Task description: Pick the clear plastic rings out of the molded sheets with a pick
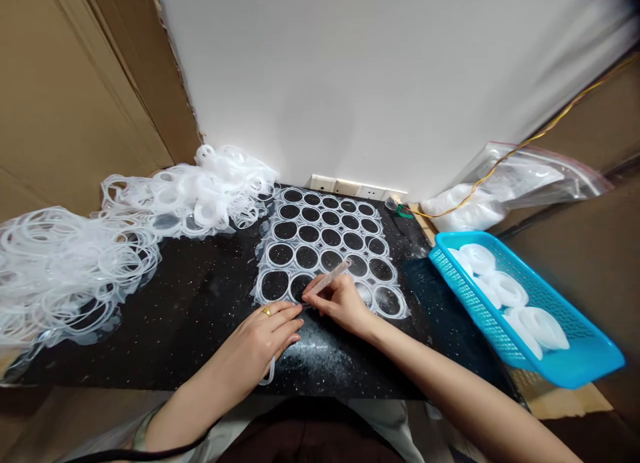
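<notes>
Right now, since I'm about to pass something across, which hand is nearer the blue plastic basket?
Right. The right hand is nearer, to the left of the blue plastic basket and not touching it; the left hand lies farther left, with the right hand between it and the basket.

The left hand point(255, 343) wears a plain gold ring point(267, 311) on one finger, the only jewellery showing; the right hand point(340, 303) has none in view. Both forearms are bare, with no gloves or watch. A pale, loose sleeve point(143, 429) with a faint greenish edge shows near the left upper arm. A thin black cord point(150, 453) runs along the bottom edge of the view beneath that arm. Dark brown cloth point(305, 436) covers the lap, with pale fabric point(385, 429) on either side.
</notes>
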Tool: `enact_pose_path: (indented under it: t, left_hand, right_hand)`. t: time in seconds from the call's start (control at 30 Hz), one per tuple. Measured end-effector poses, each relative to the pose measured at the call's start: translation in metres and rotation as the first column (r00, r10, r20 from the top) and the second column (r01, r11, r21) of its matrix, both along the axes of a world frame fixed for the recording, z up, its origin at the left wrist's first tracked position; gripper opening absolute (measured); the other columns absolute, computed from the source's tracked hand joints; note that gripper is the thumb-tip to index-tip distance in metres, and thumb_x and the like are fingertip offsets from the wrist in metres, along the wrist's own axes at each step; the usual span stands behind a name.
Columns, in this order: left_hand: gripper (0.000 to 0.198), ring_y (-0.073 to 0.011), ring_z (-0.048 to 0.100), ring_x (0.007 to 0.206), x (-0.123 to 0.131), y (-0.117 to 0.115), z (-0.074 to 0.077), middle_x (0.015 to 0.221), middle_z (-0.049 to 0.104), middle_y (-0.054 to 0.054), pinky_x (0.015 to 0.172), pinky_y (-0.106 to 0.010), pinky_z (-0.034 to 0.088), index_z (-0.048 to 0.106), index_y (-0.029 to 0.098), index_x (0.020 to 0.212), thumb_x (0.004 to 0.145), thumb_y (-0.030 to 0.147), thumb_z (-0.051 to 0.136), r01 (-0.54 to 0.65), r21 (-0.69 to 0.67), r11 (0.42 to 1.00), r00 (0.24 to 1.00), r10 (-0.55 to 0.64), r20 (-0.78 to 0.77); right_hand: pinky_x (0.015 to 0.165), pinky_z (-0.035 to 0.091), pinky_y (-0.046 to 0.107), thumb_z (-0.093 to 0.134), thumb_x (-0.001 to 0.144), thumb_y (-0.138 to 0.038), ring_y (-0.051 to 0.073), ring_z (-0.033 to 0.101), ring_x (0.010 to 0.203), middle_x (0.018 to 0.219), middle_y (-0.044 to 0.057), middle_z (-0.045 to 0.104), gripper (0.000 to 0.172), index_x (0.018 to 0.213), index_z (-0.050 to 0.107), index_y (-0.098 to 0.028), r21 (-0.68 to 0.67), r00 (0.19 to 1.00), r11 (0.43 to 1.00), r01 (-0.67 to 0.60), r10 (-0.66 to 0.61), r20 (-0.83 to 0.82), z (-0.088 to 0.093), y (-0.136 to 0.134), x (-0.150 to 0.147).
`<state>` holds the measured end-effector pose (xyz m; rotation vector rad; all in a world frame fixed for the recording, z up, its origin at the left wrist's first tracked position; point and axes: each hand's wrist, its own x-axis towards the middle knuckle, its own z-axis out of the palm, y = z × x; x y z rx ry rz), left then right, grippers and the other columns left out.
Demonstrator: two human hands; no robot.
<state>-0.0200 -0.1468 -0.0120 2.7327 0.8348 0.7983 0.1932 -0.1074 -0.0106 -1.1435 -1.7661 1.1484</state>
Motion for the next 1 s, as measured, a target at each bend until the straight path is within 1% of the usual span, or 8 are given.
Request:
enact_pose_path:
  t: [0.13, 0.3, 0.4, 0.5, 0.6, 0.7, 0.8, 1.0]
  left_hand:
    - [0.025, -0.0234, 0.059, 0.115, 0.003, -0.002, -0.007, 0.119, 0.067, -0.012, 0.095, -0.039, 0.055, 0.065, 0.011, 0.116, 0.097, 0.016, 0.049, -0.023, 0.008, 1.0, 0.999, 0.023, 0.022]
    - [0.026, -0.0237, 0.06, 0.113, 0.003, -0.003, -0.01, 0.116, 0.069, -0.012, 0.094, -0.04, 0.055, 0.066, 0.011, 0.113, 0.098, 0.016, 0.046, -0.023, -0.016, 1.0, 0.999, 0.024, 0.045]
    - [0.025, -0.0241, 0.06, 0.113, 0.001, -0.002, -0.009, 0.115, 0.069, -0.011, 0.097, -0.041, 0.054, 0.067, 0.012, 0.112, 0.098, 0.015, 0.046, -0.011, -0.047, 0.999, 0.999, 0.013, 0.04]
    - [0.024, -0.0239, 0.06, 0.113, 0.001, -0.003, -0.008, 0.115, 0.069, -0.011, 0.098, -0.042, 0.053, 0.066, 0.012, 0.112, 0.097, 0.014, 0.047, -0.004, -0.082, 0.997, 0.999, 0.008, 0.051]
    - [0.025, -0.0241, 0.059, 0.113, 0.001, -0.003, -0.007, 0.114, 0.068, -0.011, 0.097, -0.042, 0.054, 0.066, 0.013, 0.112, 0.097, 0.011, 0.046, 0.004, -0.129, 0.992, 0.998, 0.004, 0.056]
    - [0.027, -0.0237, 0.057, 0.114, 0.002, -0.003, -0.005, 0.113, 0.068, -0.011, 0.097, -0.041, 0.054, 0.065, 0.013, 0.113, 0.095, 0.007, 0.046, 0.016, -0.167, 0.986, 0.998, -0.006, 0.061]
    - [0.026, -0.0225, 0.059, 0.111, 0.003, -0.003, -0.004, 0.109, 0.069, -0.009, 0.093, -0.039, 0.056, 0.066, 0.013, 0.112, 0.096, 0.007, 0.046, 0.026, -0.179, 0.983, 0.996, -0.009, 0.094]
    - [0.026, -0.023, 0.061, 0.11, 0.002, -0.008, 0.004, 0.116, 0.068, -0.011, 0.093, -0.04, 0.055, 0.067, 0.015, 0.112, 0.096, 0.012, 0.047, -0.03, -0.173, 0.985, 0.994, 0.048, 0.101]
  right_hand:
    - [0.056, 0.047, 0.022, 0.065, 0.085, -0.024, 0.012, 0.063, 0.062, 0.078, 0.004, 0.071, 0.011, 0.078, 0.07, -0.017, 0.168, 0.997, 0.986, -0.015, 0.003, 0.073, 0.001, -0.002, 0.0]
    - [0.068, 0.05, 0.024, 0.058, 0.09, -0.02, 0.014, 0.065, 0.073, 0.082, 0.005, 0.071, 0.013, 0.083, 0.07, -0.017, 0.387, 0.975, 0.917, -0.093, 0.004, 0.223, 0.006, -0.009, -0.001]
    - [0.067, 0.049, 0.022, 0.052, 0.095, -0.02, 0.013, 0.066, 0.074, 0.089, 0.006, 0.071, 0.017, 0.092, 0.068, -0.017, 0.467, 0.926, 0.865, -0.182, -0.009, 0.378, 0.006, -0.012, 0.001]
    - [0.067, 0.049, 0.023, 0.047, 0.095, -0.016, 0.015, 0.067, 0.078, 0.098, 0.009, 0.072, 0.019, 0.101, 0.066, -0.016, 0.547, 0.865, 0.788, -0.281, -0.038, 0.5, 0.006, -0.01, 0.005]
    - [0.068, 0.048, 0.025, 0.047, 0.095, -0.016, 0.017, 0.067, 0.081, 0.105, 0.011, 0.071, 0.021, 0.107, 0.065, -0.016, 0.557, 0.804, 0.75, -0.356, -0.057, 0.591, 0.01, -0.003, 0.008]
    - [0.065, 0.045, 0.026, 0.047, 0.094, -0.016, 0.017, 0.066, 0.075, 0.097, 0.011, 0.073, 0.022, 0.105, 0.067, -0.017, 0.533, 0.768, 0.773, -0.344, -0.095, 0.633, 0.016, 0.006, 0.009]
    - [0.063, 0.043, 0.026, 0.047, 0.094, -0.018, 0.016, 0.064, 0.07, 0.088, 0.01, 0.073, 0.022, 0.1, 0.069, -0.017, 0.519, 0.785, 0.815, -0.258, -0.136, 0.604, 0.02, 0.012, 0.01]
    - [0.071, 0.049, 0.027, 0.054, 0.094, -0.026, 0.017, 0.066, 0.077, 0.089, 0.008, 0.073, 0.02, 0.09, 0.071, -0.019, 0.407, 0.938, 0.906, -0.117, -0.033, 0.344, 0.02, 0.011, 0.018]
